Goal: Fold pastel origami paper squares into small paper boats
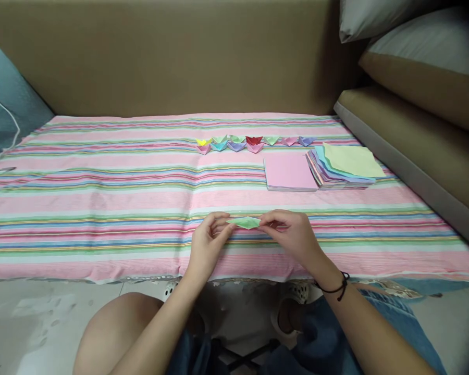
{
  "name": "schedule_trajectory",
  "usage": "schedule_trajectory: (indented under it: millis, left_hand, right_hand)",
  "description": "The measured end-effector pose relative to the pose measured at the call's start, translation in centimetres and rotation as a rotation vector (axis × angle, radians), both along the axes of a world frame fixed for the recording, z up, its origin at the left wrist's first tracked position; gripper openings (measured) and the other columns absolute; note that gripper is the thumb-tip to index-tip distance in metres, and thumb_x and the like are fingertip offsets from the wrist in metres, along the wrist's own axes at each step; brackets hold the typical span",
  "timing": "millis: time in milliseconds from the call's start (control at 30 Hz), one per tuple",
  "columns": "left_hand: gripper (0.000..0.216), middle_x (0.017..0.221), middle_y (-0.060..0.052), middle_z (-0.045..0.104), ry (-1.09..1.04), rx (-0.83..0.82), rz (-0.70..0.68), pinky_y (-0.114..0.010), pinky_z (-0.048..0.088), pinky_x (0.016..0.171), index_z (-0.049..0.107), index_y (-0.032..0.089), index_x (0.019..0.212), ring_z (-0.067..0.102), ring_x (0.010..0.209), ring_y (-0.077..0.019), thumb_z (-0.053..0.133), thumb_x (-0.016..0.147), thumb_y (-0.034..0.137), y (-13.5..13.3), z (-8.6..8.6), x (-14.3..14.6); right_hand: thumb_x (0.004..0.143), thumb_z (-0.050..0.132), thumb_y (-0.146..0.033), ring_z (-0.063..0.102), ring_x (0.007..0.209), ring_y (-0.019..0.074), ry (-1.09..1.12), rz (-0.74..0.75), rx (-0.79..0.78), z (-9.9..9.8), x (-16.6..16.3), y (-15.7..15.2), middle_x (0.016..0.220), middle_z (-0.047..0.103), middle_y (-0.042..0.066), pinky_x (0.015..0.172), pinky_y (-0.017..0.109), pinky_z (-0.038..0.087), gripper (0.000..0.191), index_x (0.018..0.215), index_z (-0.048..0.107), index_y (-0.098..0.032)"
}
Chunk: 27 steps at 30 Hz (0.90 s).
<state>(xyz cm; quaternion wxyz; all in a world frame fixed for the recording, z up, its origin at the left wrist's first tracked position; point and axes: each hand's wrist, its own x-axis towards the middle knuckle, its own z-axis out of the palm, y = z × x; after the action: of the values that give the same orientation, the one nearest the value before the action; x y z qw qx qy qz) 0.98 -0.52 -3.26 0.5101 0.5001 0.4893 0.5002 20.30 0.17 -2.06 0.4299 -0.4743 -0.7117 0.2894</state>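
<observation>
A small green folded paper boat (245, 223) is held level above the striped cloth, one pointed end in each hand. My left hand (211, 237) pinches its left tip between thumb and fingers. On the other side, my right hand (291, 234) pinches the right tip the same way. Farther back stand two rows of small paper boats, among them a red boat (254, 140), a yellow boat (204, 142) and a purple boat (306, 141). A stack of pink paper squares (290, 172) lies beyond my right hand, touching a fanned stack of coloured paper (352, 160).
The striped cloth (101, 203) covers a sofa seat, with the brown backrest (160, 57) behind it. Cushions (418, 135) pile up at the right. A white cable (13, 122) hangs at the left. The seat's front edge runs just before my knees.
</observation>
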Motion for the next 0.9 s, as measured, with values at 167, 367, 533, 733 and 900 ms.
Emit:
schedule_trajectory:
  millis: [167,367,533,733,900]
  left_hand:
    - [0.010,0.089,-0.005,0.067,0.335,0.095,0.016,-0.028,0.052,0.070,0.055,0.019,0.090,0.065,0.083,-0.0183,0.058,0.080,0.022,-0.2,-0.3,-0.1]
    - [0.018,0.089,-0.004,0.065,0.869,0.321,-0.105,-0.034,0.048,0.078,0.061,0.019,0.088,0.060,0.087,-0.0207,0.048,0.080,0.008,-0.2,0.6,0.5]
    - [0.014,0.087,-0.007,0.062,1.087,0.381,-0.105,-0.035,0.047,0.078,0.064,0.016,0.086,0.056,0.088,-0.0232,0.050,0.084,0.015,-0.1,0.9,1.4]
    - [0.013,0.088,-0.007,0.061,1.102,0.311,-0.164,-0.033,0.047,0.076,0.062,0.016,0.088,0.056,0.088,-0.0220,0.051,0.082,0.012,0.1,1.1,1.9]
    - [0.019,0.093,-0.007,0.061,1.062,0.294,-0.215,-0.032,0.046,0.077,0.061,0.016,0.096,0.056,0.091,-0.0222,0.052,0.080,0.009,0.2,1.3,1.9]
  right_hand:
    - [0.074,0.065,-0.013,0.066,0.074,0.0188,-0.167,0.090,-0.027,-0.3,0.0,0.2,0.078,0.071,0.004,0.066,0.028,0.050,0.007,0.074,0.068,-0.019]
    - [0.084,0.056,-0.019,0.063,0.071,0.0174,-0.287,0.094,-0.042,-0.1,-0.7,0.3,0.075,0.069,0.003,0.065,0.027,0.047,0.017,0.072,0.068,-0.019]
    - [0.077,0.060,-0.009,0.061,0.074,0.0181,-0.380,0.058,-0.037,0.1,-1.5,0.5,0.076,0.067,0.004,0.068,0.028,0.046,0.012,0.074,0.067,-0.018]
    - [0.075,0.058,-0.006,0.059,0.074,0.0175,-0.430,0.049,-0.063,0.2,-1.9,0.5,0.078,0.066,0.004,0.069,0.028,0.045,0.013,0.077,0.067,-0.016]
    - [0.075,0.060,-0.009,0.059,0.075,0.0176,-0.414,0.062,-0.075,0.1,-1.9,0.6,0.078,0.066,0.004,0.069,0.028,0.044,0.011,0.078,0.067,-0.017]
